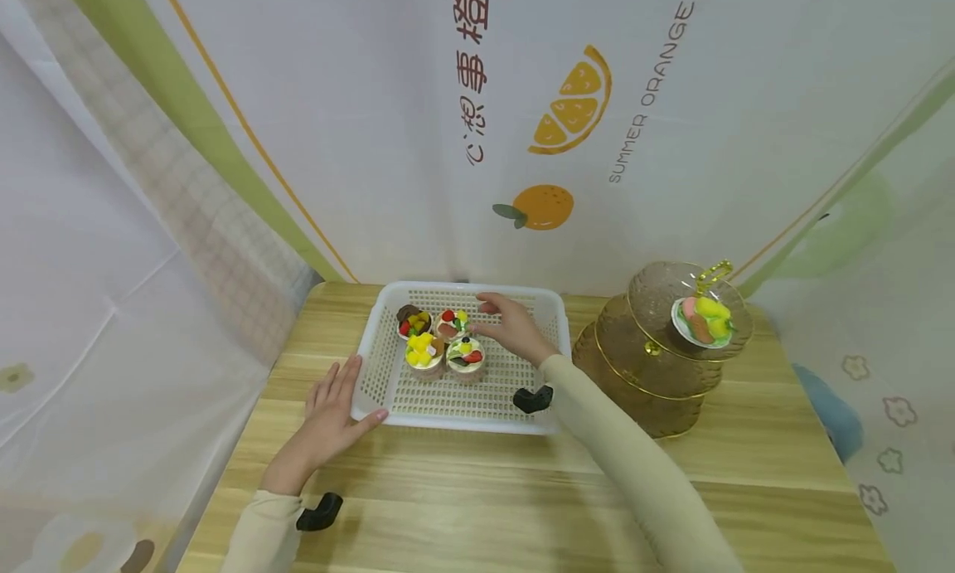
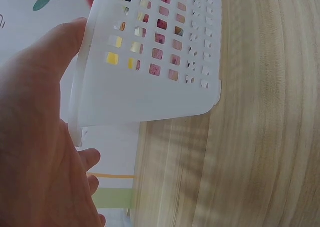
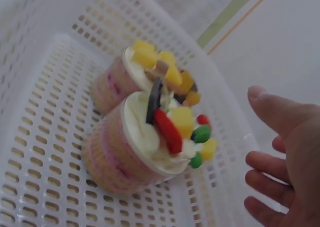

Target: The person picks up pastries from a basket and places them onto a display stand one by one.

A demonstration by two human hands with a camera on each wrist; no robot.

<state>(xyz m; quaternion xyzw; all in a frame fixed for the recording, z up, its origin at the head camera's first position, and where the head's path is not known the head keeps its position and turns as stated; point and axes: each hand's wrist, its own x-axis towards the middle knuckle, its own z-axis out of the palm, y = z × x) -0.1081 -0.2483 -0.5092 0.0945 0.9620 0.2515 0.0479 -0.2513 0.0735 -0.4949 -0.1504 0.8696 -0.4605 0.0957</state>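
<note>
Several cupcakes in clear cups stand bunched in the left half of a white plastic basket (image 1: 515,399). One has yellow cubes on top (image 1: 424,353), one a red slice and dark piece (image 1: 466,357), one chocolate and fruit (image 1: 413,322), one red and green bits (image 1: 451,324). My left hand (image 1: 328,415) rests on the basket's near left corner, fingers along the outside of the rim. Over the basket, just right of the cupcakes, my right hand (image 1: 515,328) hovers with thumb and fingers apart; in the right wrist view nothing sits between its fingers (image 3: 270,187).
To the right stands a tiered amber stand (image 1: 649,374) with gold rims and a gold handle. Its top tier carries a small plate of colourful food (image 1: 701,322). A wooden table (image 1: 448,498) lies beneath, with a printed curtain (image 1: 373,142) behind it.
</note>
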